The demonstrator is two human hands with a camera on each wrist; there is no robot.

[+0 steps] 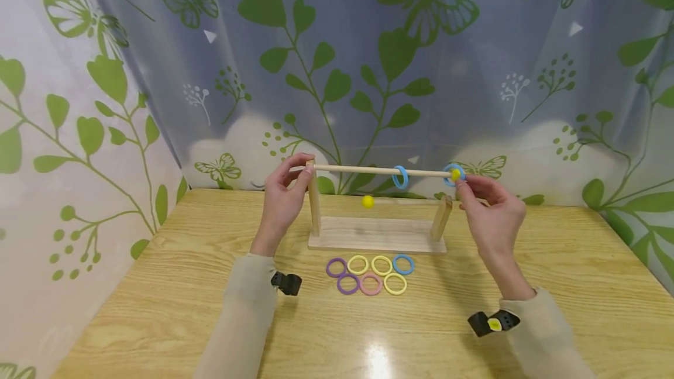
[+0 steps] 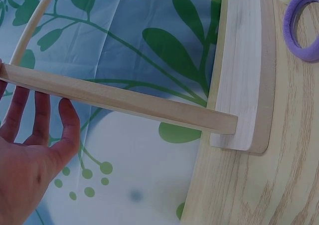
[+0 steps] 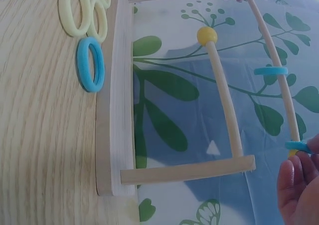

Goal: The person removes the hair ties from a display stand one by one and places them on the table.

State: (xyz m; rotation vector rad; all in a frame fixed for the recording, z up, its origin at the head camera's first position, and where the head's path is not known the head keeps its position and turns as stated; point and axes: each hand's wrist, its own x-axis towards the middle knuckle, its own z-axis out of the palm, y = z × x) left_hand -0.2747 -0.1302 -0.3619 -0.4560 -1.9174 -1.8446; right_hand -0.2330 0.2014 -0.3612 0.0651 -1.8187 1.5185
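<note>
A wooden stand (image 1: 377,243) has a tall left post (image 1: 314,203) and a shorter right post (image 1: 441,218). My left hand (image 1: 284,192) grips the tall post's top, where the long upper rod (image 1: 353,169) begins. Partway along that rod hangs a blue hair tie (image 3: 264,71). At the rod's right end, beside its yellow ball (image 1: 455,174), my right hand (image 1: 495,215) pinches a second blue hair tie (image 3: 294,145) that encircles the tip. The fingers partly cover this ball and hair tie. A lower rod (image 3: 224,95) with a yellow ball (image 3: 207,35) extends from the short post.
In front of the stand, on the wooden table (image 1: 158,291), lie several hair ties: purple (image 1: 327,268), yellow (image 1: 387,290), a pink one (image 1: 371,293) and a blue one (image 1: 412,265). A leaf-patterned curtain (image 1: 337,45) hangs close behind the stand.
</note>
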